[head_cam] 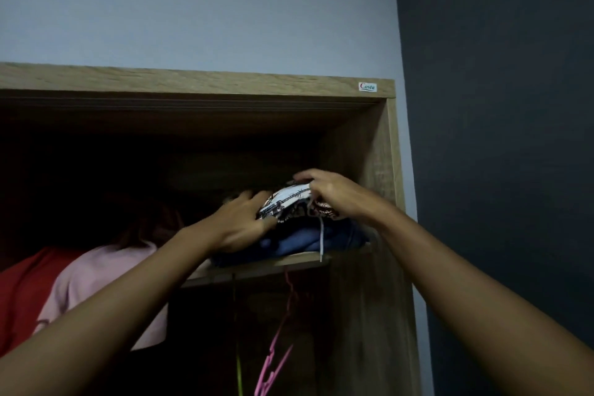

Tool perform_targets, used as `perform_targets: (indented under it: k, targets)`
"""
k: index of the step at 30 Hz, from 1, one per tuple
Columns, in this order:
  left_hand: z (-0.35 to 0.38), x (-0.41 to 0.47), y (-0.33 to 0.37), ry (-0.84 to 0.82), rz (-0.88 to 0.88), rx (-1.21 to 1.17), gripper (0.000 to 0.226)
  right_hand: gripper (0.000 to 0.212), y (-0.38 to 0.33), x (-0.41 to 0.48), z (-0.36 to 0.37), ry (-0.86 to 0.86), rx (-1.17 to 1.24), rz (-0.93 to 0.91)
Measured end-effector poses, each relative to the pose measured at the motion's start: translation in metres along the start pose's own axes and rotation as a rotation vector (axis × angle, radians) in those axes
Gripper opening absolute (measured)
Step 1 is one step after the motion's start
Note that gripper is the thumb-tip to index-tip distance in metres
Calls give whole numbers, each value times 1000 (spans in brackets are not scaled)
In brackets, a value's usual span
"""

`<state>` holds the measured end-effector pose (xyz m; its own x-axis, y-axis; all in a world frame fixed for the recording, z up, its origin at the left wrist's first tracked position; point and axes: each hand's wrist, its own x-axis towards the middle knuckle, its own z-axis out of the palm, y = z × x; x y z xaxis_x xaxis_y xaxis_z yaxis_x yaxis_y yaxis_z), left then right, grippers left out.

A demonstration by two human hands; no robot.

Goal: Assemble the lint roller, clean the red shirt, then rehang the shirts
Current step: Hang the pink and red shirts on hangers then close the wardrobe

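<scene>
Both arms reach up into an open light-oak wooden wardrobe (pixel 366 138) to its upper wooden shelf (pixel 289 262). Near the shelf's right end lies a folded dark navy garment (pixel 302 239), and on top of it sits a bundle of white-and-maroon patterned cloth (pixel 291 202). The left hand (pixel 242 223) lies against the bundle's left side, fingers curled loosely around it, thumb low by the navy fabric. The right hand (pixel 331 193) comes over the bundle from the right, its fingers bent down and pinching the cloth's upper edge. A thin grey cord (pixel 321 241) hangs from the bundle past the shelf's front edge. Below the shelf's left end hang a red shirt (pixel 22 292), at the far left, and a pale pink shirt (pixel 96 280) just beside it. Under the shelf's middle hang pink plastic hangers (pixel 273 360) and a thin green hanger (pixel 238 373); the rail is lost in shadow.
</scene>
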<state>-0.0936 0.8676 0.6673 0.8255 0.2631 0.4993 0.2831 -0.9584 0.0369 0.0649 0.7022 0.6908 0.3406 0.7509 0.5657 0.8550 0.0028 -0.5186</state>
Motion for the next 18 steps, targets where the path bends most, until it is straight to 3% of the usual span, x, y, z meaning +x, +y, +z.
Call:
perform_targets:
  k: [3, 5, 8, 13, 18]
  targets:
    - [9, -1, -3, -21, 8, -145, 60, 48, 3, 7, 14, 179, 15, 65]
    - [16, 1, 1, 13, 12, -162, 71, 60, 18, 6, 28, 181, -205, 105]
    - [28, 6, 4, 46, -29, -44, 60, 53, 32, 0, 50, 227, -532, 109]
    - [17, -13, -25, 2, -89, -52, 64, 54, 0, 4, 66, 115, -545, 138]
    - [2, -20, -21, 145, -89, -72, 61, 49, -3, 0, 55, 369, -589, 66]
